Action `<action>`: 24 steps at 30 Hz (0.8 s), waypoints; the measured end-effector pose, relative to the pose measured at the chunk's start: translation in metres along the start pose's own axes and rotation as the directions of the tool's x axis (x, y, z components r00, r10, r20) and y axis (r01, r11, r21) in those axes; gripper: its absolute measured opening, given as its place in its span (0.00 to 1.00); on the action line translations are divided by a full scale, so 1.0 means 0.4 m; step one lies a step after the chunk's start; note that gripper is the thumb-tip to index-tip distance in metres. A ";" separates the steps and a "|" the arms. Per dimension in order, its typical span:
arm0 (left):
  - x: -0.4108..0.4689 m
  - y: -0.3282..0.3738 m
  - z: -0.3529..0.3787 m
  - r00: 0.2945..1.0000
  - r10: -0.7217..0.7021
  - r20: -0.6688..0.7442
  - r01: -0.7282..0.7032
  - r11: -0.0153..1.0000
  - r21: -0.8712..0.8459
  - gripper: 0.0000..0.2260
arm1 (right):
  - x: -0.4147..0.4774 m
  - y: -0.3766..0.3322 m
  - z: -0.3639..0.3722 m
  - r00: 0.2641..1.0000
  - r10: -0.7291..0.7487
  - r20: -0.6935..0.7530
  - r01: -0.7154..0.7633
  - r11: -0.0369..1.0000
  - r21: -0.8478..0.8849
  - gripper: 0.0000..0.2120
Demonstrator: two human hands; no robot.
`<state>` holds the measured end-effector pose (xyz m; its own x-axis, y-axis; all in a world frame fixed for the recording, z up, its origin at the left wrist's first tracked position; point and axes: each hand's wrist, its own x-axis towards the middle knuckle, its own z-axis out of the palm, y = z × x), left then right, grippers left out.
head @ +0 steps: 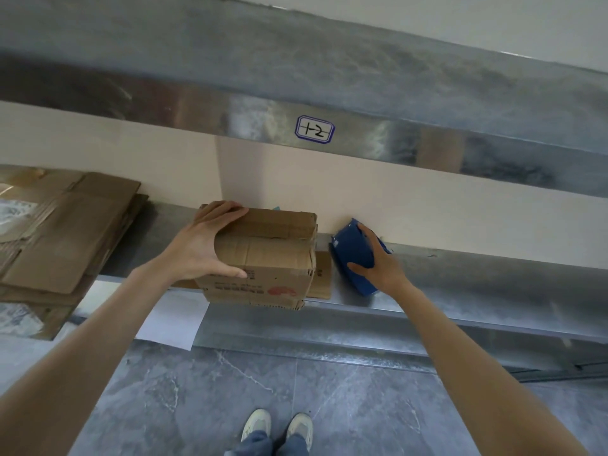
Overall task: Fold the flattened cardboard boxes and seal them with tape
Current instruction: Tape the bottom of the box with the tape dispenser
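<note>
A folded brown cardboard box (pixel 273 255) with a red print on its front stands on the metal shelf (pixel 460 284), its top flaps closed. My left hand (pixel 204 245) grips the box's left end, fingers over the top and thumb on the front. To the right of the box, my right hand (pixel 378 261) holds a blue tape dispenser (pixel 353 255) that rests on the shelf against the wall. A stack of flattened cardboard boxes (pixel 65 225) lies on the shelf at the left.
An upper metal shelf (pixel 230 103) with a label reading "1-2" (pixel 315 130) hangs above. A flat piece of cardboard (pixel 322 274) lies behind the box. White paper (pixel 171 320) hangs over the shelf edge. Grey tiled floor (pixel 362 399) and my shoes (pixel 279 426) are below.
</note>
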<state>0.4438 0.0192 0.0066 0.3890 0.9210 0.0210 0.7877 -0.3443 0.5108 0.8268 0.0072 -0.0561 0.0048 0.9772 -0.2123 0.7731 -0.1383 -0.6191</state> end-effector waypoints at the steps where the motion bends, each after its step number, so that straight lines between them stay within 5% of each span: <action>1: 0.000 0.000 0.001 1.000 0.001 0.001 -0.001 1.000 -0.001 0.52 | -0.001 -0.001 0.002 1.000 -0.007 -0.016 0.006 1.000 -0.026 0.42; 18: -0.007 -0.013 0.008 0.998 0.042 -0.048 -0.046 0.996 -0.075 0.49 | -0.039 -0.010 -0.008 0.995 -0.019 -0.101 0.012 0.997 -0.070 0.37; 24: -0.007 -0.011 0.007 0.998 0.037 -0.043 -0.040 0.996 -0.075 0.50 | -0.036 -0.042 -0.051 0.969 -0.045 -0.241 0.025 0.996 -0.085 0.33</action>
<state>0.4406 0.0178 0.0019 0.3970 0.9146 0.0771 0.7331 -0.3666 0.5729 0.8268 -0.0013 -0.0273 0.1228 0.9924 0.0044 0.8238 -0.0994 -0.5581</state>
